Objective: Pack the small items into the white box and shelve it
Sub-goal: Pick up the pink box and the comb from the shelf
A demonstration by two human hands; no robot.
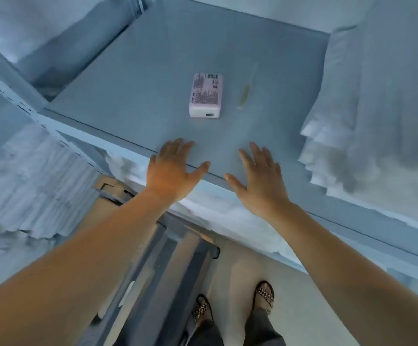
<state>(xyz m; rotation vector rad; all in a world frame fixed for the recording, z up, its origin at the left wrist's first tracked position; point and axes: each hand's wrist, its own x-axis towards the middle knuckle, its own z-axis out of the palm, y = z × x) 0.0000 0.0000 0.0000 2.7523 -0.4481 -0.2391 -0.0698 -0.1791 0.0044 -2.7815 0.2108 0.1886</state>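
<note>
Bare forearms (pixel 78 258) reach forward from the lower edge. Fingers (pixel 178 146) of the left hand (pixel 171 171) are straight and spread, holding nothing, over the front edge of the grey shelf (pixel 128 96). The right hand (pixel 260 181), just beside it, is equally relaxed and empty. The white box (pixel 206 96), with a printed label, lies flat on the shelf beyond both hands, apart from them. Stacked white packets (pixel 365 121) lie well to its right.

We have one view only, a wide-angle camera worn on the head, looking forward and steeply down past the left hand (pixel 170 171) and right hand (pixel 260 178) onto a grey shelf (pixel 140 71) close in front. Its bottom edge takes in the sandalled feet (pixel 264 294), and straight lines bow toward the sides.
</note>
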